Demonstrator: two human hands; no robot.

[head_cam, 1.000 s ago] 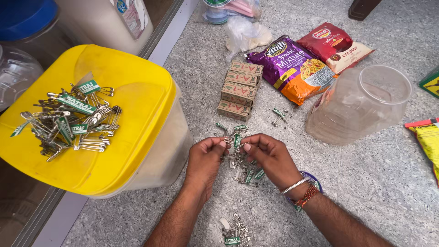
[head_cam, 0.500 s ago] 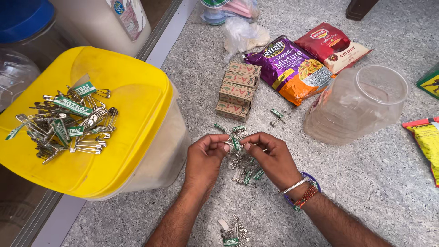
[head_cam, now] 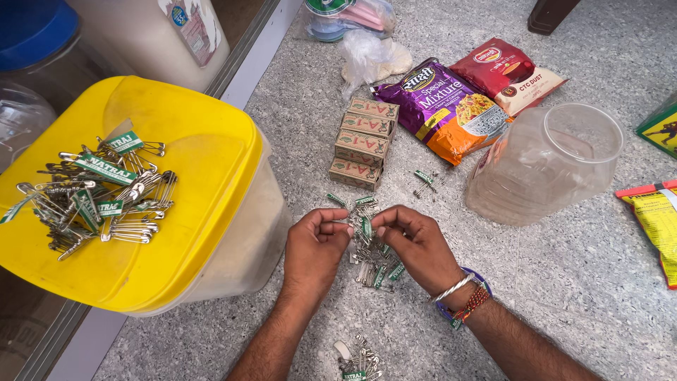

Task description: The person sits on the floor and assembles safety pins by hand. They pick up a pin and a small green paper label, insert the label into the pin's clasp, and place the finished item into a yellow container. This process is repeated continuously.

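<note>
My left hand (head_cam: 315, 243) and my right hand (head_cam: 416, 243) meet over the grey speckled floor, both pinching a bundle of safety pins with a green paper band (head_cam: 362, 224). More banded pin bundles (head_cam: 377, 264) lie loose on the floor right under my hands. A heap of the same pin bundles (head_cam: 99, 197) rests on the yellow lid (head_cam: 204, 176) of a large tub to my left. Another small bunch of pins (head_cam: 360, 360) lies near the bottom edge, between my forearms.
A row of small brown cardboard boxes (head_cam: 363, 143) lies beyond my hands. A clear plastic jar (head_cam: 543, 166) lies on its side to the right. A purple snack packet (head_cam: 444, 106), a red packet (head_cam: 504, 74) and a tied white plastic bag (head_cam: 370, 60) lie farther off.
My hands have stayed together on the pin bundle, shifting slightly lower in view. Fingers have moved a little on the pins.
</note>
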